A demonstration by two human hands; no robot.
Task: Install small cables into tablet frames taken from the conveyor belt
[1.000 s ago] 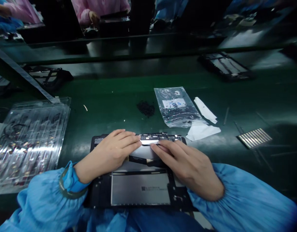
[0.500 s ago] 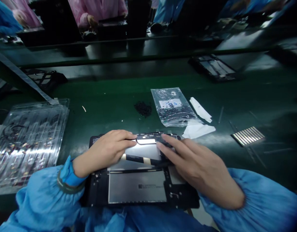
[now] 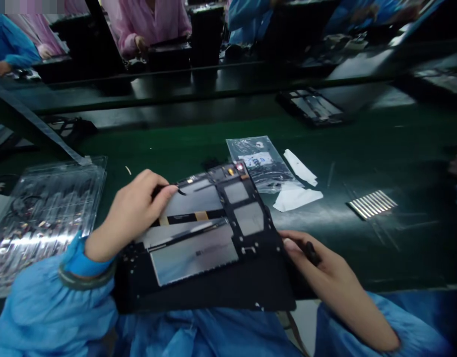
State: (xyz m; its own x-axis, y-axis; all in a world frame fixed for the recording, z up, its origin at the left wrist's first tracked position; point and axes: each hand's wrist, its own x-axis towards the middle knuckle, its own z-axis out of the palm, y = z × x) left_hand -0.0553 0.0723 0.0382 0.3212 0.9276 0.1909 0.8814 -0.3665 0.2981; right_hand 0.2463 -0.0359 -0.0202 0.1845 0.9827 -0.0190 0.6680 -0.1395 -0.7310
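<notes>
An opened tablet with silver battery panels and dark inner parts is tilted in front of me, its right side raised. At its upper left, my left hand is closed on the edge, thumb over the top, with a short black strip by the thumb tip. My right hand is closed at the right edge, thumb and index finger against the tablet. A dark, round-ended thing shows among the right fingers; its kind is unclear. Behind the tablet lies a clear bag of small dark parts, partly covered.
Clear plastic trays of small parts lie at left. White paper pieces and a striped metallic sheet lie at right. Another opened tablet rests farther back. Across the bench, people in pink and blue work.
The tablet has turned and tilted, its right side now higher. My left hand has shifted to its upper left edge; my right hand has moved from the top parts down to the right edge.
</notes>
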